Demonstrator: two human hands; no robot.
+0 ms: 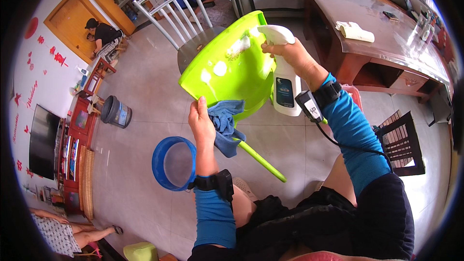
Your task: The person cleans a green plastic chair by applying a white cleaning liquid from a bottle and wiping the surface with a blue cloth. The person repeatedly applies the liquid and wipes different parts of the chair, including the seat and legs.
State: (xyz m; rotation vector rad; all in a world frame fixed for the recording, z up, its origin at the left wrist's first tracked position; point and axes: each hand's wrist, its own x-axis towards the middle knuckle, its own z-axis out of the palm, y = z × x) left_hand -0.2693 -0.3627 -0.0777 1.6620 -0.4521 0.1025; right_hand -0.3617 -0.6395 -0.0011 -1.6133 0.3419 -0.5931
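A lime-green plastic chair (pixel 250 79) is tilted up in front of me, with white foam and dark grime on its upper part. At its lower left edge, my left hand (pixel 202 119) grips the plastic together with a bunched blue cloth (pixel 227 123). My right hand (pixel 290 56) is closed round the neck of a white spray bottle (pixel 287 96), its nozzle pointed at the foamy surface. One green leg (pixel 262 161) of the chair sticks out low towards my knees. Under my left forearm a blue bucket (pixel 174 163) with cloudy liquid stands on the tiles.
A metal-backed chair (pixel 181 18) stands just beyond. At the right are a wooden coffee table (pixel 362 14) and a black slatted item (pixel 402 145). A dark bucket (pixel 116 111) is at the left. Several other people are in the room, one crouching by a door.
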